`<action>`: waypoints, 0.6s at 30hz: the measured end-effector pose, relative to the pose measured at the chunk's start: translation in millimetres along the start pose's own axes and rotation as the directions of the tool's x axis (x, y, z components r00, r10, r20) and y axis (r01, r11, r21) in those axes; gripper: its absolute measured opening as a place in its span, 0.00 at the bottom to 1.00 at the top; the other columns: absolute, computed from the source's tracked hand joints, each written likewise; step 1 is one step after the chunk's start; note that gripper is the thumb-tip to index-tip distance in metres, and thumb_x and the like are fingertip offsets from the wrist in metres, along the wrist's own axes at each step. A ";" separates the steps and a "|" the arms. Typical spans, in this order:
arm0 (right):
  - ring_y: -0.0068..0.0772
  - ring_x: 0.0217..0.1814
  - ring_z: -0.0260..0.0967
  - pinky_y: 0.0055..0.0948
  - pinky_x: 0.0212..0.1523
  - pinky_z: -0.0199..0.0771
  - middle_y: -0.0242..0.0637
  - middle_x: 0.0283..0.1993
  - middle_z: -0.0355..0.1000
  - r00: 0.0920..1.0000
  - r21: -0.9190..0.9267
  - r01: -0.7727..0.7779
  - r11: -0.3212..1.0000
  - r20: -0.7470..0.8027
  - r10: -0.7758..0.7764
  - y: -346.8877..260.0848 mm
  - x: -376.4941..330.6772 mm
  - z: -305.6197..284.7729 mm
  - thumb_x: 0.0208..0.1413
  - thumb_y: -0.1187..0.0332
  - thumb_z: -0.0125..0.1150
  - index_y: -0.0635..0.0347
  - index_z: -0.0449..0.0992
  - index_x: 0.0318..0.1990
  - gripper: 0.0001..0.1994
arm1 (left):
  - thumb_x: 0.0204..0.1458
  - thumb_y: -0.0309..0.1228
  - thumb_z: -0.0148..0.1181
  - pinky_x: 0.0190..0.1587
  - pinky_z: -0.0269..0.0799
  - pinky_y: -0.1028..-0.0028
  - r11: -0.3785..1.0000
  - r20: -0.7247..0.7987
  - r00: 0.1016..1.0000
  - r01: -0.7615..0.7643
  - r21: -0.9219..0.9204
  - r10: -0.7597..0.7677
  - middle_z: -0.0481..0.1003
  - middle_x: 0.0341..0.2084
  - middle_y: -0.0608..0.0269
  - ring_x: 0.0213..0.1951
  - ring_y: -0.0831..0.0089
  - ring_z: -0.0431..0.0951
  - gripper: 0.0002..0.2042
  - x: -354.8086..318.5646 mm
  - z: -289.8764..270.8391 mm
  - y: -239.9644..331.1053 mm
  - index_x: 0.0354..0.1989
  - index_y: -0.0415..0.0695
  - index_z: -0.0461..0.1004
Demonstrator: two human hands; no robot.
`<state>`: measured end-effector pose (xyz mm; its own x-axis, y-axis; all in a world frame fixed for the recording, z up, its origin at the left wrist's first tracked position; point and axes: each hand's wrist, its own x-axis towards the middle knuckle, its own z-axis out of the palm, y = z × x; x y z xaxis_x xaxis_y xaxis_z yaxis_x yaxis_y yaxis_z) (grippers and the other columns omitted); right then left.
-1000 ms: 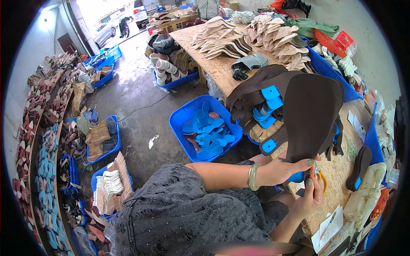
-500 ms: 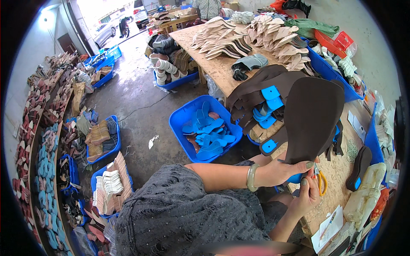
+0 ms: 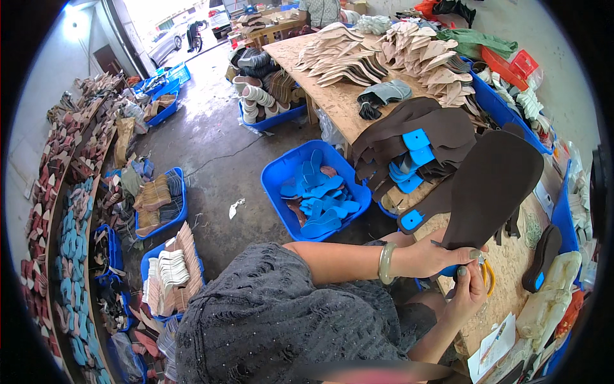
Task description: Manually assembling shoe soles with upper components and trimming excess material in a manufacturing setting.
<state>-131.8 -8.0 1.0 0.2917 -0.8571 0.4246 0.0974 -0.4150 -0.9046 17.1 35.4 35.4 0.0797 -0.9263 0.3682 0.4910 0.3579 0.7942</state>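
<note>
Hands: left hand (image 3: 441,256) grips brown insole (image 3: 492,185) heel, right hand (image 3: 470,291) just below

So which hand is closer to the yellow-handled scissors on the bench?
Right. The right hand sits against the scissors; the left hand grips the brown sole just above.

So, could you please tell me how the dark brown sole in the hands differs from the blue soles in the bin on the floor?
The dark brown sole is held up by its narrow end in the left hand; the blue soles lie loosely heaped in a blue bin. The brown one also looks larger. Both are flat, foot-shaped pieces.
</note>
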 end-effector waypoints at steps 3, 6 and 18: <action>0.19 0.35 0.66 0.18 0.35 0.65 0.36 0.37 0.74 0.997 -0.044 -0.028 0.999 0.075 0.031 3.3 1.5 -3.1 0.53 0.78 0.60 0.73 0.75 0.39 0.08 | 0.58 0.27 0.53 0.50 0.67 0.77 0.997 -0.036 0.999 -0.026 -0.069 0.023 0.73 0.43 0.67 0.45 0.80 0.70 0.13 2.5 -3.8 -10.5 0.51 0.38 0.69; 0.20 0.35 0.66 0.19 0.36 0.65 0.34 0.33 0.73 0.994 -0.153 0.089 0.984 0.082 -0.077 0.2 2.4 4.5 0.52 0.78 0.61 0.73 0.75 0.39 0.08 | 0.57 0.25 0.54 0.50 0.67 0.77 0.997 -0.046 0.999 -0.023 -0.074 0.019 0.73 0.44 0.66 0.45 0.80 0.70 0.13 2.6 -6.5 -11.6 0.51 0.38 0.69; 0.19 0.31 0.63 0.17 0.32 0.62 0.32 0.30 0.70 0.998 -0.080 -0.042 0.996 0.031 0.045 3.9 1.1 8.4 0.52 0.78 0.61 0.72 0.75 0.37 0.06 | 0.58 0.39 0.54 0.34 0.66 0.82 0.657 0.069 0.911 -0.344 0.670 0.407 0.73 0.33 0.66 0.33 0.84 0.69 0.15 10.1 -25.7 -36.5 0.46 0.41 0.73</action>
<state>-123.1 -8.1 -2.4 0.3253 -0.8650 0.3821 0.0085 -0.4014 -0.9159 22.3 10.0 -2.3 0.2125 -0.6902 0.6917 -0.2860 0.6329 0.7194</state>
